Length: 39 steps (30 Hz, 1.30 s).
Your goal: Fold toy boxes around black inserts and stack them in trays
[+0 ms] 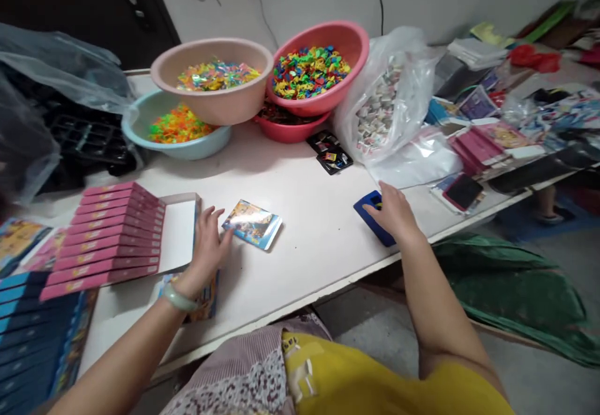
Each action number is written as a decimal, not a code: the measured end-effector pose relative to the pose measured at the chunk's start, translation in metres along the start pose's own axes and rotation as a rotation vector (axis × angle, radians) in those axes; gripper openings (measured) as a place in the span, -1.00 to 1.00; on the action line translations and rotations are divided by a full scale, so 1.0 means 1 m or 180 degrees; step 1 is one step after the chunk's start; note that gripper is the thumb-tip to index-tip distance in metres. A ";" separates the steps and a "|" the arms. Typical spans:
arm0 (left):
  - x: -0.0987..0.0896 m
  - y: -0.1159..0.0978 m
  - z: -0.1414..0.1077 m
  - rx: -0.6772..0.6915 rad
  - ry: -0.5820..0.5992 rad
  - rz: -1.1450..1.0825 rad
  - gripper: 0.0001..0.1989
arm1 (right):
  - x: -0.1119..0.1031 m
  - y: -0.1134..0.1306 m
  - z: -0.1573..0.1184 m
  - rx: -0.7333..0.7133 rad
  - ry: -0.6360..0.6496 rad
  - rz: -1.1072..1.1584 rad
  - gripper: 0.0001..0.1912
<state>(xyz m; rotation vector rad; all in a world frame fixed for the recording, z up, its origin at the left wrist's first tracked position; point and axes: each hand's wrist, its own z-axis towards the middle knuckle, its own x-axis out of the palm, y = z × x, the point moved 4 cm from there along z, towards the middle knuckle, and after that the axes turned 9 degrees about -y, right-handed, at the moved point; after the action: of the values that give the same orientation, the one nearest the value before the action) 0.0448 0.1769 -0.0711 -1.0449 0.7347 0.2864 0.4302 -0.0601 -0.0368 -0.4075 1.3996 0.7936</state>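
My left hand (210, 240), with a pale green bangle at the wrist, is open above the table, fingers apart. Its fingertips are beside the left edge of a small flat card box (253, 222) with a glossy picture on a blue ground. Over at the table's front edge, my right hand (392, 210) holds the right side of a blue plastic tray (376, 224), its thumb across the top. A dark recess with a bit of yellow shows in the tray; the hand hides its right part. Another picture box (206, 299) lies partly under my left wrist.
Overlapping pink boxes (112, 234) fill an open white carton (180, 215) at left; blue boxes (32, 334) stand nearer. Behind are basins, pink (213, 99), light blue (175, 149) and red (323, 102), with small colourful pieces. Black trays (330, 152), a plastic bag (389, 102) and a phone (463, 191) lie rightward.
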 end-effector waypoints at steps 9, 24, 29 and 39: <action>0.067 -0.035 -0.030 0.1086 0.1092 0.0823 -0.40 | 0.055 0.096 0.111 0.0049 0.0487 -0.0293 -0.55; 0.064 -0.041 -0.034 0.0925 0.1107 0.1063 -0.56 | 0.062 0.116 0.029 -0.0136 0.1013 -0.0326 -0.50; 0.060 -0.046 -0.033 0.0942 0.1221 0.1168 -0.57 | 0.054 0.134 -0.041 -0.0262 0.1309 0.0103 -0.28; 0.037 -0.053 -0.039 0.1494 0.1349 0.1076 -0.85 | 0.049 0.123 -0.107 -0.1166 0.0553 0.1634 -0.47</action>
<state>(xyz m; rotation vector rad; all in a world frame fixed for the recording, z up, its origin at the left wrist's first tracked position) 0.0847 0.1126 -0.0716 -0.5309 1.2956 0.1668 0.2664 -0.0363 -0.0776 -0.4084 1.5454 1.4755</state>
